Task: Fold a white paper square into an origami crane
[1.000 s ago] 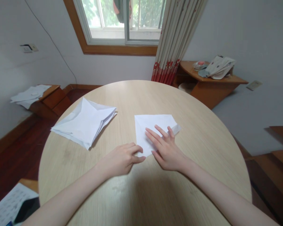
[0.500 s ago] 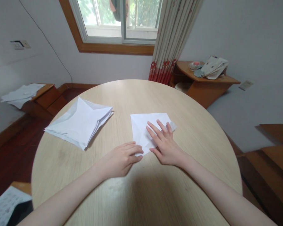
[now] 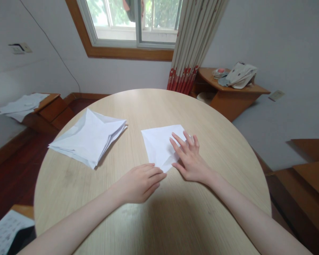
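Note:
A folded white paper (image 3: 159,140) lies on the round wooden table (image 3: 138,102), in front of both hands. My right hand (image 3: 188,157) rests flat on its right side with the fingers spread, covering that edge. At the paper's near corner is my left hand (image 3: 145,180), palm down, its fingers stretched out and lying on the corner and the tabletop. Neither hand grips anything. To the left sits a stack of folded white papers (image 3: 90,136), its layers slightly fanned.
Behind the table on the right, a wooden corner shelf (image 3: 236,90) holds a cloth bag (image 3: 240,75). Papers (image 3: 23,106) lie on a low cabinet at the left. A printed sheet (image 3: 7,230) is at the lower left.
The paper has turned slightly and shifted left. My right hand has moved a little up and to the right; my left hand has slid slightly right over the near corner.

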Demonstrator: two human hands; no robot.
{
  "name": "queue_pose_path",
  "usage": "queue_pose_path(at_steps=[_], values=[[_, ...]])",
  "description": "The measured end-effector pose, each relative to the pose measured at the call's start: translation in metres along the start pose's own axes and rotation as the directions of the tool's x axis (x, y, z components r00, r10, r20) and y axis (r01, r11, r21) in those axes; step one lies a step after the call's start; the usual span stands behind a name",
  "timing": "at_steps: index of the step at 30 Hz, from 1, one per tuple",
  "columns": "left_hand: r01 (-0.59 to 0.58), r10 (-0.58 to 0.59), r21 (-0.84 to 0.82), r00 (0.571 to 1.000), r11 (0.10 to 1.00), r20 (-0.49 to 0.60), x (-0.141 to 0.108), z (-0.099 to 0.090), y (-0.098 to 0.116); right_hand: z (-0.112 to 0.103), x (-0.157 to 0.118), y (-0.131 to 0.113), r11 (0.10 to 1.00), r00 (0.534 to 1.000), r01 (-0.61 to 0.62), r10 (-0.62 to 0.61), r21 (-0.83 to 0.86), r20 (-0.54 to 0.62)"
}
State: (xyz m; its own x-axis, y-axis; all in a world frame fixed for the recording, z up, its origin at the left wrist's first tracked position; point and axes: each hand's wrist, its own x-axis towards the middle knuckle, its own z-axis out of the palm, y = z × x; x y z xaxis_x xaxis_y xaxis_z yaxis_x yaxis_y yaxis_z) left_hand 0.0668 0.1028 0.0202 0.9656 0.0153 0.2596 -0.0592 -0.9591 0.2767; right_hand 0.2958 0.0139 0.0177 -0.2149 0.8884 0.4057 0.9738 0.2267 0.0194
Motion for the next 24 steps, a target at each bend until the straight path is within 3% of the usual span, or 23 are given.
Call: queue_pose_path(at_steps=[9, 14, 17, 20, 24], values=[[-0.001, 0.001, 0.009, 1.0, 1.0, -0.011, 0.005, 0.004, 0.004, 0.002, 0.003, 0.004, 1.0, 0.998, -0.02, 0.019, -0.013, -0.064], [0.01, -0.009, 0.033, 0.999, 0.999, -0.041, 0.008, 0.016, -0.004, 0.013, 0.004, 0.001, 0.982, 0.99, -0.11, 0.121, 0.156, -0.065], [-0.014, 0.018, 0.054, 0.997, 0.998, -0.076, 0.007, 0.021, -0.008, 0.023, 0.003, 0.0, 0.922, 0.965, -0.254, 0.261, 0.291, 0.015], [-0.032, 0.039, 0.06, 0.994, 0.998, -0.106, 0.007, 0.02, -0.008, 0.031, 0.002, 0.003, 0.844, 0.908, -0.419, 0.389, 0.334, 0.155], [-0.026, 0.029, 0.086, 0.999, 0.996, -0.041, 0.007, 0.015, -0.005, 0.041, 0.003, 0.013, 0.805, 0.859, -0.505, 0.432, 0.312, 0.276]])
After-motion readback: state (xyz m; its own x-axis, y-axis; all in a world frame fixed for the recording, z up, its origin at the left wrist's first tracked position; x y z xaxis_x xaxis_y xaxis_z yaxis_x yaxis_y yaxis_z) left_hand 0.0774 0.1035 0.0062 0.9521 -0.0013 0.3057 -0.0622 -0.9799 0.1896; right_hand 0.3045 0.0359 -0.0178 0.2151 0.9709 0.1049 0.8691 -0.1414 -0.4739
